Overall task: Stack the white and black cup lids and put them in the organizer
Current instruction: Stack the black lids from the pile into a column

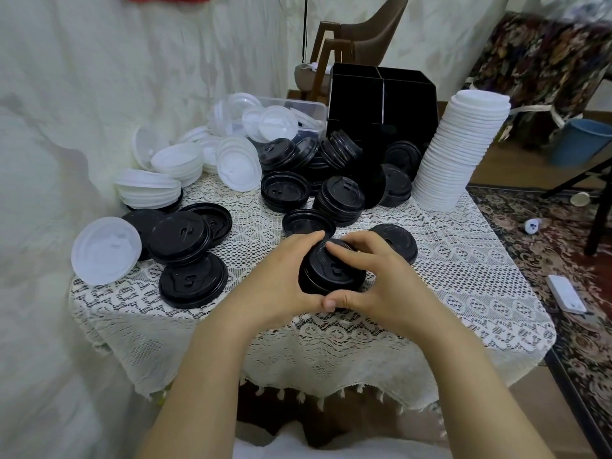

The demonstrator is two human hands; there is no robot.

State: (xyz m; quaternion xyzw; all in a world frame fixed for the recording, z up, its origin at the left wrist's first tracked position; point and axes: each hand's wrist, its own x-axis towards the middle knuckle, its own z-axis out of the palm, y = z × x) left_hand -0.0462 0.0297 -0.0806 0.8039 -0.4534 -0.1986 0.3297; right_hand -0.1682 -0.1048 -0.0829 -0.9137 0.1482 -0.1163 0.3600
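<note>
Black lids (187, 238), white lids (238, 162), black organizer (381, 104), cream lace tablecloth (463, 260).

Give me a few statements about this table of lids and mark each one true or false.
1. The left hand and right hand both grip a stack of black lids. True.
2. The tall white stack stands inside the organizer. False: it stands on the tablecloth, beside the organizer.
3. The clear tub holds white lids. True.
4. The tablecloth is black. False: it is pale lace.

Blk lid stack (332, 270), table centre.
</note>
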